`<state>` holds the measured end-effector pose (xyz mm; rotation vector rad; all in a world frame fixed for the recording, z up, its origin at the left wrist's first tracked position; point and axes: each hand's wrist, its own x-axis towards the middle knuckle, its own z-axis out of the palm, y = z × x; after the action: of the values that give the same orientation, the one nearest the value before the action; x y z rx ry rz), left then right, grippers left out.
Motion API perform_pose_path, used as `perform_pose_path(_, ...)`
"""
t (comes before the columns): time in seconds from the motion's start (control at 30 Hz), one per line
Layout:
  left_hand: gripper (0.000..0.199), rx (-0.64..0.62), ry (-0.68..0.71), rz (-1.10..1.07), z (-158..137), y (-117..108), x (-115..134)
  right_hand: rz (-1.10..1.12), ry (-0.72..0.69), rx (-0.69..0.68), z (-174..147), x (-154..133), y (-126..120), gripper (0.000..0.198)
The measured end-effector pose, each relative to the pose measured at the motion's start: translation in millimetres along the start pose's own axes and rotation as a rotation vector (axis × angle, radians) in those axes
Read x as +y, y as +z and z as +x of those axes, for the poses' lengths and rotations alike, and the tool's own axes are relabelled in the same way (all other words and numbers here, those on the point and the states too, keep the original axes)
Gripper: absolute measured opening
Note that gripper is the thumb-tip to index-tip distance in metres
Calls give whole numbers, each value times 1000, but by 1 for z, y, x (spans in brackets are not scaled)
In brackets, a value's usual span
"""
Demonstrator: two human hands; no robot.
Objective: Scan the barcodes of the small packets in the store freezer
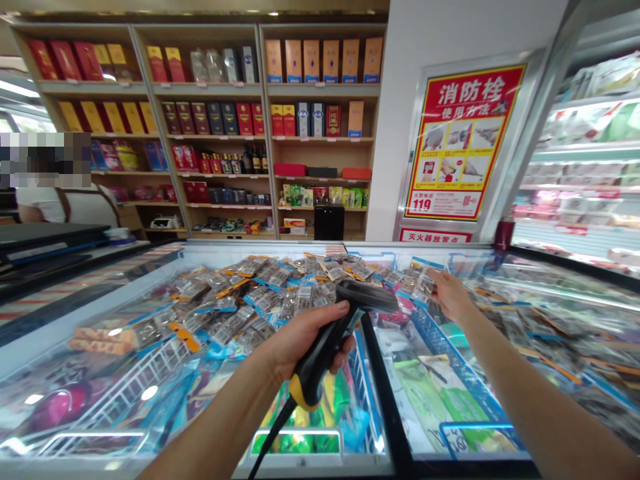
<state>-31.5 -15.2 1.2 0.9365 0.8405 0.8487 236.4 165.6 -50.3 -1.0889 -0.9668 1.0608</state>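
Note:
My left hand (315,340) is wrapped round the handle of a black and yellow barcode scanner (320,347), its head pointing right and its cable trailing down toward me. Farther right, my right hand (447,293) is stretched forward, fingers closed on the edge of a small clear packet (424,285) with a blue strip. Many similar packets (270,277), with blue or orange strips and dark contents, lie heaped on the glass top of a chest freezer (200,393). What is inside the packets is too small to make out.
Under the glass are white wire baskets (125,380), a blue basket (450,353) and bagged goods. More packets (545,327) lie at the right. Behind stand shelves of boxes (310,60), a red poster (465,140) and a refrigerated display (590,160). A person (85,207) is at the left.

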Motion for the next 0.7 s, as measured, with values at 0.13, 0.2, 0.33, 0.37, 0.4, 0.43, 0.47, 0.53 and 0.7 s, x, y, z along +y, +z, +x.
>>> perform_pose_path(0.13, 31, -38, 19, -9, 1, -1, 0, -23, 6, 18, -1, 0, 0, 10)
perform_pose_path(0.2, 32, -52, 12, -14, 1, -3, 0, -30, -1, 13, -1, 1, 0, 10)
perform_pose_path(0.33, 32, -50, 8, 6, 6, -10, -1, -17, -9, -10, 1, 2, -1, 9)
perform_pose_path(0.37, 32, -44, 26, 15, 10, -12, -1, -15, -9, -10, 1, 2, -1, 9)
perform_pose_path(0.4, 32, -42, 51, 22, 14, -14, -1, -12, -9, -4, 1, 2, -1, 8)
perform_pose_path(0.43, 32, -45, 82, 21, 19, -15, 0, -12, -10, 6, 1, 1, -1, 8)
perform_pose_path(0.47, 32, -55, 112, 14, 24, -16, 0, -16, -9, 19, 1, 1, 0, 7)
perform_pose_path(0.53, 33, -80, 145, -6, 35, -17, 1, -18, -1, 42, 1, -1, 1, 5)
perform_pose_path(0.7, 40, -70, 172, 73, 58, -22, -1, -32, -51, 65, 4, -1, 1, 6)
